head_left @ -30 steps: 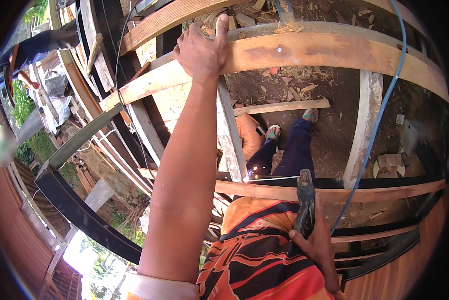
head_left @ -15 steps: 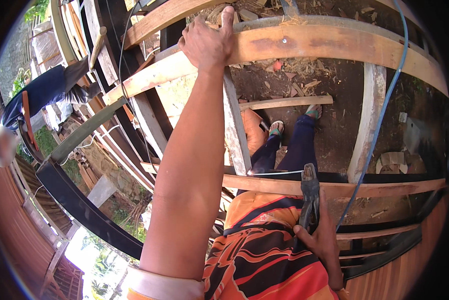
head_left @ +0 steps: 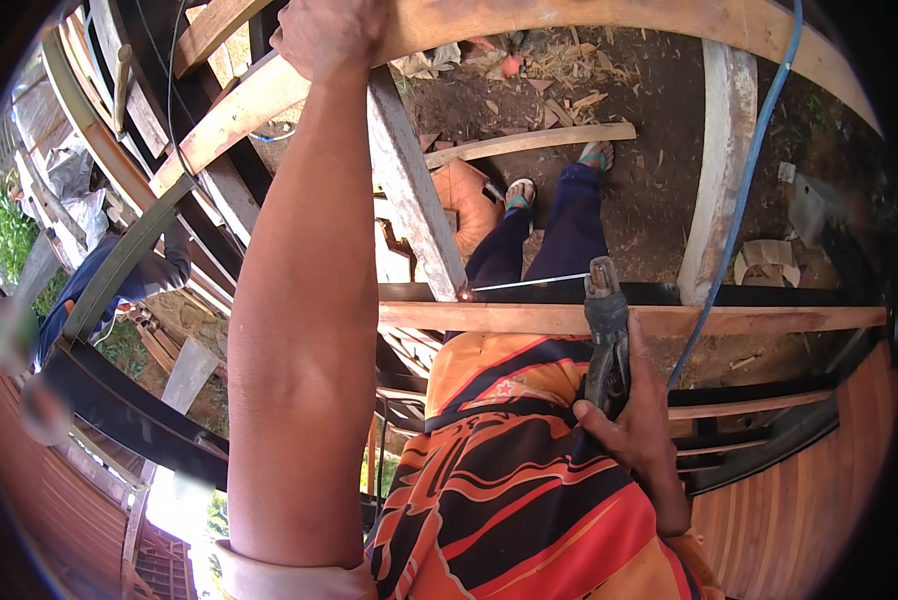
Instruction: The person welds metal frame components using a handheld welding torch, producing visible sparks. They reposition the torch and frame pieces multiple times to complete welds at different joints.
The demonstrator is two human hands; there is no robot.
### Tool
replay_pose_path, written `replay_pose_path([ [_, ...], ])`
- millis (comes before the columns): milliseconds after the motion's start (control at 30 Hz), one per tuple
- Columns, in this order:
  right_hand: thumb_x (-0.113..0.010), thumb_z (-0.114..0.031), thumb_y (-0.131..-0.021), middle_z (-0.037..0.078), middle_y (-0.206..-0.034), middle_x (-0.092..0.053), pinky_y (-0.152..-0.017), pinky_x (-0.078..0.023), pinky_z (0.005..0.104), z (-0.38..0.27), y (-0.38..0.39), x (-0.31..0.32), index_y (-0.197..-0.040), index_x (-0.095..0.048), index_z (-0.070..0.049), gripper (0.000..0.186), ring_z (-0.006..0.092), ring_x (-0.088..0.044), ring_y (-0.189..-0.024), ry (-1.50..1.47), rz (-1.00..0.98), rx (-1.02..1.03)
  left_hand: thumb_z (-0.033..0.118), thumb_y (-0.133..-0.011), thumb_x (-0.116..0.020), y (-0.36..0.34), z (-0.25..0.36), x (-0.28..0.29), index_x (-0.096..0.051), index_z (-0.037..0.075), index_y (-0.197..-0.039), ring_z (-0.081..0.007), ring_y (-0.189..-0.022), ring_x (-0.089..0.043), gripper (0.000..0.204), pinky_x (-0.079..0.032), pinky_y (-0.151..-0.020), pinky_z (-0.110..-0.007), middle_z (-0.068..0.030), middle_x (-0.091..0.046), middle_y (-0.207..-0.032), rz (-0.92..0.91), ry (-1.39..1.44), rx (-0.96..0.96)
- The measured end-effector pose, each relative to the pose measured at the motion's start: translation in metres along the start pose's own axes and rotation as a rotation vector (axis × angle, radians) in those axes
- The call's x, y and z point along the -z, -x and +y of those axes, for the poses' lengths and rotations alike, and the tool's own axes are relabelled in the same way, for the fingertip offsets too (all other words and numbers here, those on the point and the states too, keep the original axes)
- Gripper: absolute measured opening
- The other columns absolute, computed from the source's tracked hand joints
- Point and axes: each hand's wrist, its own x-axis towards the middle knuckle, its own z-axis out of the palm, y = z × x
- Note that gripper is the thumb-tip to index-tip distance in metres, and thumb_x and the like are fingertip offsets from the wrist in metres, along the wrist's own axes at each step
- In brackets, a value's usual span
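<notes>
Electrode holder (head_left: 606, 325) overlaps the near wooden rail (head_left: 489, 318), the right hand (head_left: 636, 430) wrapped firmly round it on the rail's near side; its thin rod (head_left: 536, 282) points left just beyond the rail. Well beyond, the left hand (head_left: 334, 30) curls over a wooden beam (head_left: 609, 12).

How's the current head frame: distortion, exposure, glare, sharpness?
Head view: fisheye bows the upper wooden beam into an arc, corners go black; head view: lower-left background has a blown-out white patch; head view: small glow at the tip of the thin rod, no big flare; head view: right hand and clamp-like tool fairly sharp, two blurred patches at far left.
</notes>
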Motion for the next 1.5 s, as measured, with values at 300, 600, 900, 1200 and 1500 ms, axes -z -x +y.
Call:
replay_pose_path([
  [300,-0.085,-0.024,-0.077,0.034,-0.139,-0.055,-0.109,-0.046,0.0489,-0.004,-0.007,-0.003,-0.163,-0.014,0.002,0.114,0.0485,-0.058,-0.127,-0.048,-0.02,0.019,0.075,-0.093,-0.051,0.0,0.007,0.004,-0.068,0.003,-0.129,-0.0419,-0.119,-0.064,0.083,-0.042,-0.107,-0.053,-0.0268,-0.07,-0.121,-0.016,0.016,0.039],
  [600,-0.084,-0.026,-0.077,0.035,-0.14,-0.054,-0.11,-0.045,0.0495,-0.006,-0.009,-0.002,-0.163,-0.013,0.002,0.115,0.0487,-0.057,-0.129,0.005,-0.028,0.051,0.073,-0.093,-0.053,0.002,0.003,0.001,-0.071,0.005,-0.126,-0.0399,-0.118,-0.063,0.077,-0.042,-0.107,-0.051,-0.0238,-0.071,-0.12,0.039,0.027,0.042],
  [900,-0.085,-0.029,-0.075,0.031,-0.139,-0.056,-0.11,-0.045,0.0485,-0.012,-0.002,-0.003,-0.163,-0.014,0.002,0.117,0.0461,-0.057,-0.129,-0.029,-0.082,-0.114,0.085,-0.088,-0.045,-0.002,-0.002,-0.002,-0.068,0.005,-0.134,-0.0352,-0.126,-0.062,0.095,-0.034,-0.115,-0.051,-0.0189,-0.072,-0.124,-0.044,0.025,0.042],
  [1200,-0.084,-0.025,-0.075,0.033,-0.136,-0.057,-0.107,-0.047,0.0491,-0.013,-0.003,-0.004,-0.162,-0.017,0.005,0.113,0.0462,-0.058,-0.127,-0.011,-0.04,-0.031,0.085,-0.087,-0.046,-0.003,-0.005,-0.007,-0.067,0.004,-0.133,-0.0353,-0.128,-0.06,0.096,-0.034,-0.116,-0.051,-0.0189,-0.071,-0.126,-0.021,0.011,0.03],
  [1500,-0.084,-0.024,-0.076,0.032,-0.137,-0.057,-0.106,-0.048,0.049,-0.014,-0.002,-0.002,-0.162,-0.017,0.005,0.113,0.0445,-0.059,-0.126,-0.1,-0.063,-0.065,0.075,-0.092,-0.052,-0.003,0.003,-0.003,-0.069,0.005,-0.129,-0.0386,-0.121,-0.062,0.082,-0.04,-0.109,-0.05,-0.0224,-0.071,-0.124,0.05,0.006,0.015],
])
